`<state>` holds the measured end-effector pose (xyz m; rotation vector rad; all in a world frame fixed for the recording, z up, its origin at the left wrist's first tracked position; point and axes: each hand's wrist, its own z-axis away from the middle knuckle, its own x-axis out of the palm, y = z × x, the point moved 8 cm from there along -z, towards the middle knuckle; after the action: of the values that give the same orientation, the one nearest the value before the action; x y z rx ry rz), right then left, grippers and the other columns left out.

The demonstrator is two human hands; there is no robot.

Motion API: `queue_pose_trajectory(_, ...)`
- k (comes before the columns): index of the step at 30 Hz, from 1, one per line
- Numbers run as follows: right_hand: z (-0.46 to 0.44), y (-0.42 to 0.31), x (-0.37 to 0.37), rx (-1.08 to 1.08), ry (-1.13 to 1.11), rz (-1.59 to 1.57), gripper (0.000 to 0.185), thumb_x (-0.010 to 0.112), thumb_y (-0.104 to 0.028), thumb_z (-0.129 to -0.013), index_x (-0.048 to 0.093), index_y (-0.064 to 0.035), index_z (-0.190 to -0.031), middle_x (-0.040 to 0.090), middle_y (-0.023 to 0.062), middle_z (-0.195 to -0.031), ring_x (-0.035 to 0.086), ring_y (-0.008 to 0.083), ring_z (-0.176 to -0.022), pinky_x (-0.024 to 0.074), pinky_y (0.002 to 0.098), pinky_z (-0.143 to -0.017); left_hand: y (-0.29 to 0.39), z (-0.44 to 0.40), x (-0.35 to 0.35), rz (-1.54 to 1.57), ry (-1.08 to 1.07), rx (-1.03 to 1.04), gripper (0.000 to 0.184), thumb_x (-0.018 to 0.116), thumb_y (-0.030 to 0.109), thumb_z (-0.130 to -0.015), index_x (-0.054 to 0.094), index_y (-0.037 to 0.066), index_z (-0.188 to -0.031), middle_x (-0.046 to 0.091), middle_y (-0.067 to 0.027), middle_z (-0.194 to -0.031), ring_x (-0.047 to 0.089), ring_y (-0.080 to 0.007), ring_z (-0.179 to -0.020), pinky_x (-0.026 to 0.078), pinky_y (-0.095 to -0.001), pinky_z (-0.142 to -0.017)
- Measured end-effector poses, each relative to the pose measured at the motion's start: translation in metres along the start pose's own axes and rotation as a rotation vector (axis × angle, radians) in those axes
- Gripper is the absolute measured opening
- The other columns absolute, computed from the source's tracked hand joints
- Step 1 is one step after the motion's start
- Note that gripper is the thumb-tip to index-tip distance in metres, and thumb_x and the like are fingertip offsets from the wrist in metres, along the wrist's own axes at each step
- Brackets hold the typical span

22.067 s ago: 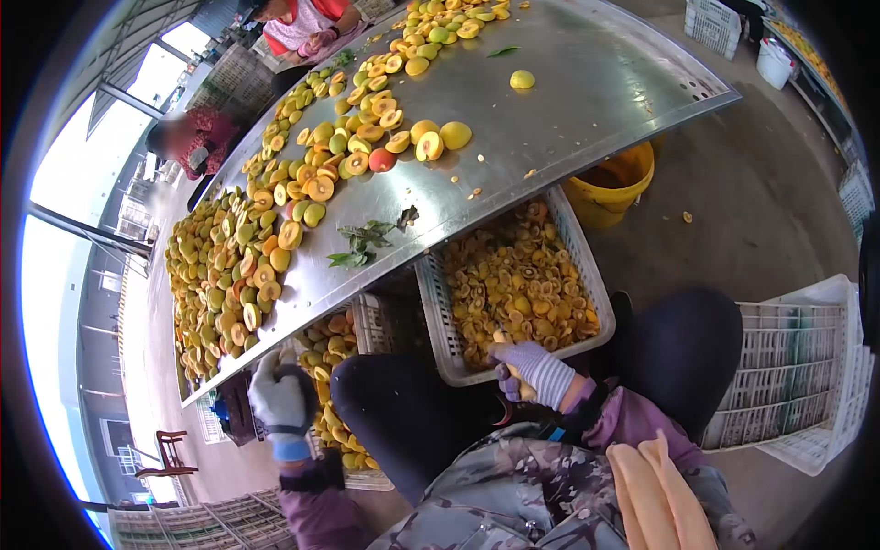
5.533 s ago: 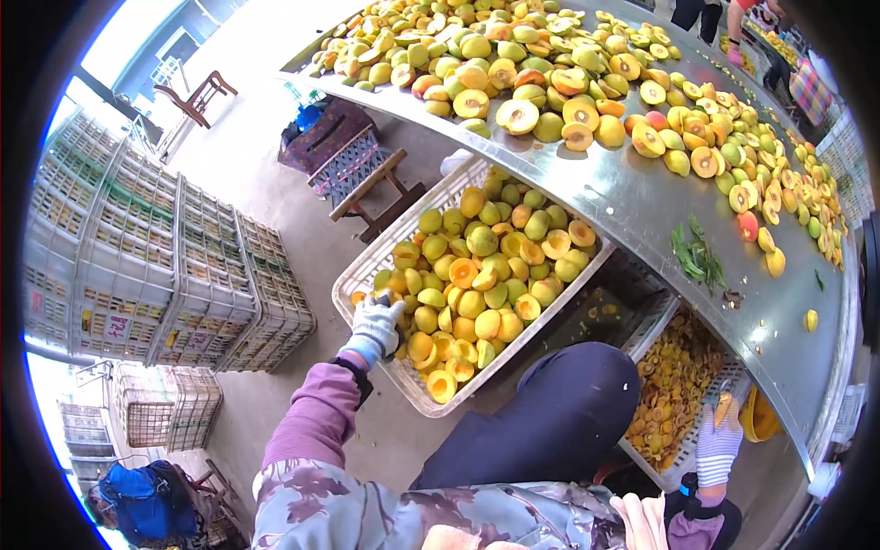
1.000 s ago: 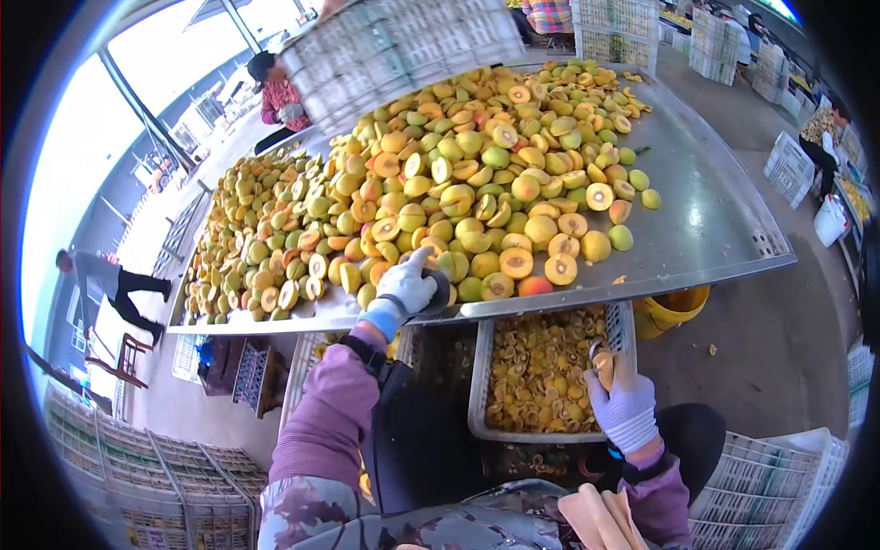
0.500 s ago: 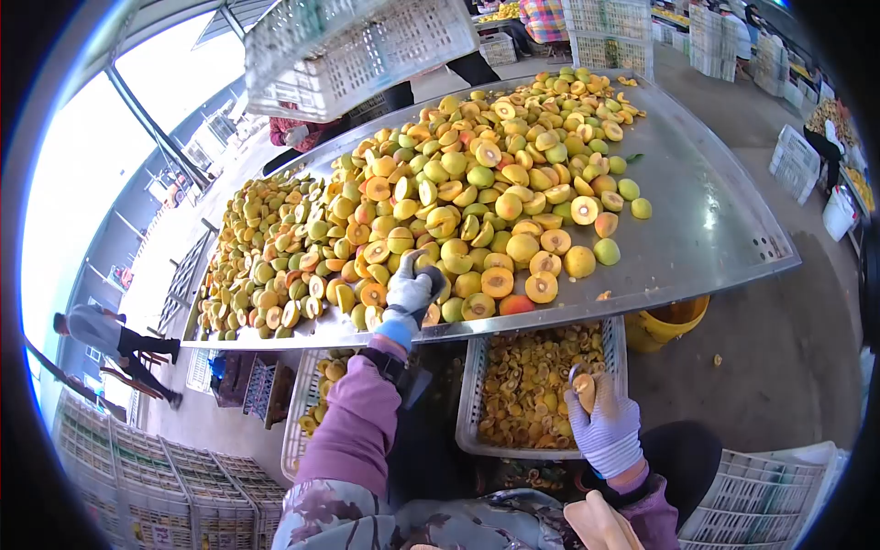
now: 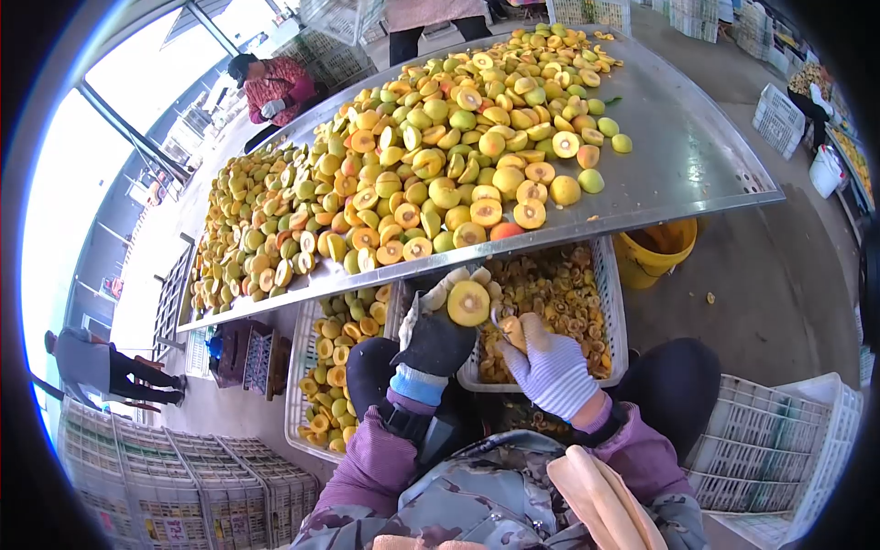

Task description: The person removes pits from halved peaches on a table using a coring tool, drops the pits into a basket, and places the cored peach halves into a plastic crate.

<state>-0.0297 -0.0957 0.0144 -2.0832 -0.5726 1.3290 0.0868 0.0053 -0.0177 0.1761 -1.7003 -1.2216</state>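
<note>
My left hand (image 5: 438,332), in a black and white glove, is closed on a halved yellow peach (image 5: 468,303), its cut face and pit turned toward me. Close to its right, my right hand (image 5: 553,367) in a striped white glove grips a small pitting tool (image 5: 513,333) with a wooden handle and a curved metal tip. The tip points at the peach half without clearly touching it. Below both hands stands a crate of pits and scraps (image 5: 616,302). Whole and halved peaches (image 5: 431,165) are heaped on the metal table (image 5: 678,147) in front.
To the left under the table edge, a white crate (image 5: 295,403) holds peach halves. A yellow bucket (image 5: 642,261) stands right of the scraps crate. Stacked crates (image 5: 174,486) flank me at left, with more crates (image 5: 761,449) at right. One person (image 5: 275,92) sits across the table; another walks at left.
My left hand has come back from the pile with a peach half, beside the right hand's tool. The crate lifted across the table has moved up and away, revealing a seated person.
</note>
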Motion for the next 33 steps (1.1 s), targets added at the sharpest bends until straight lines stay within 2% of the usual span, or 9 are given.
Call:
queue_pose_trajectory(2,0.002,-0.004,0.009,-0.001,-0.033,0.023,0.033,0.059,-0.031,-0.088,0.044,-0.0029,-0.097,0.060,0.0161,-0.059,0.061,0.0353,-0.053,0.0480,0.0440,-0.048,-0.002,0.013,-0.001,-0.150,0.042,0.049,0.045,0.048,0.037,-0.093,0.048,0.003,-0.123,0.052,-0.0220,-0.126,0.051,-0.0382,-0.116,0.043,-0.0489,-0.098)
queue_pose_trajectory(5,0.004,-0.010,0.019,0.011,-0.096,-0.038,0.032,0.061,-0.027,-0.087,0.044,-0.0033,-0.099,0.059,0.0193,-0.065,0.060,0.0394,-0.058,0.0466,0.0470,-0.050,-0.013,0.016,-0.002,0.278,-0.076,-0.004,0.036,0.053,0.029,-0.093,0.051,0.005,-0.118,0.054,-0.0198,-0.122,0.053,-0.0348,-0.112,0.044,-0.0470,-0.097)
queue_pose_trajectory(12,0.004,-0.017,0.021,0.017,-0.049,-0.010,0.033,0.061,-0.027,-0.087,0.045,-0.0019,-0.100,0.060,0.0186,-0.063,0.061,0.0380,-0.056,0.0476,0.0458,-0.048,-0.003,0.026,0.019,0.227,0.012,0.022,0.026,0.053,0.026,-0.093,0.055,0.006,-0.109,0.057,-0.0162,-0.114,0.054,-0.0329,-0.108,0.046,-0.0463,-0.094)
queue_pose_trajectory(18,0.005,-0.017,0.024,0.041,-0.082,0.092,0.033,0.060,-0.029,-0.087,0.047,-0.0007,-0.099,0.059,0.0173,-0.059,0.060,0.0361,-0.052,0.0480,0.0448,-0.047,-0.014,0.024,0.013,0.455,-0.003,0.001,0.028,0.061,0.034,-0.090,0.057,0.008,-0.101,0.057,-0.0123,-0.108,0.053,-0.0292,-0.108,0.046,-0.0443,-0.093)
queue_pose_trajectory(21,0.005,-0.016,0.026,0.025,-0.086,0.110,0.034,0.059,-0.030,-0.087,0.048,0.0000,-0.099,0.058,0.0170,-0.058,0.060,0.0361,-0.052,0.0479,0.0448,-0.046,-0.014,0.026,0.019,0.347,-0.016,-0.061,0.031,0.062,0.039,-0.088,0.058,0.010,-0.099,0.057,-0.0098,-0.105,0.053,-0.0278,-0.107,0.046,-0.0444,-0.094)
queue_pose_trajectory(26,0.004,-0.016,0.035,0.016,-0.130,0.128,0.034,0.057,-0.031,-0.087,0.048,0.0009,-0.097,0.061,0.0165,-0.062,0.062,0.0339,-0.054,0.0491,0.0433,-0.048,-0.011,0.027,0.010,0.279,0.057,0.085,0.033,0.063,0.039,-0.088,0.054,0.009,-0.100,0.058,-0.0075,-0.104,0.054,-0.0261,-0.104,0.048,-0.0404,-0.088)
queue_pose_trajectory(30,0.005,-0.018,0.041,-0.001,-0.121,-0.154,0.028,0.056,-0.026,-0.088,0.050,0.0008,-0.096,0.060,0.0212,-0.067,0.062,0.0384,-0.062,0.0489,0.0465,-0.053,-0.005,0.029,0.002,0.087,0.153,0.049,0.034,0.060,0.040,-0.090,0.052,0.008,-0.100,0.059,-0.0075,-0.101,0.056,-0.0237,-0.100,0.050,-0.0365,-0.083)
queue_pose_trajectory(32,0.008,-0.015,0.042,0.009,-0.145,-0.299,0.025,0.056,-0.023,-0.087,0.051,-0.0004,-0.095,0.060,0.0227,-0.071,0.062,0.0399,-0.065,0.0485,0.0478,-0.055,0.006,0.032,0.020,-0.098,0.003,0.031,0.036,0.056,0.043,-0.092,0.052,0.008,-0.099,0.061,-0.0088,-0.098,0.058,-0.0214,-0.093,0.050,-0.0334,-0.079)
queue_pose_trajectory(33,0.011,-0.026,0.040,-0.248,-0.167,-0.229,0.022,0.057,-0.021,-0.086,0.052,-0.0019,-0.095,0.059,0.0231,-0.075,0.061,0.0413,-0.069,0.0479,0.0487,-0.056,0.004,0.027,0.014,-0.220,0.027,0.139,0.057,0.051,0.061,-0.087,0.055,0.006,-0.102,0.059,-0.0125,-0.093,0.057,-0.0228,-0.080,0.048,-0.0346,-0.071)
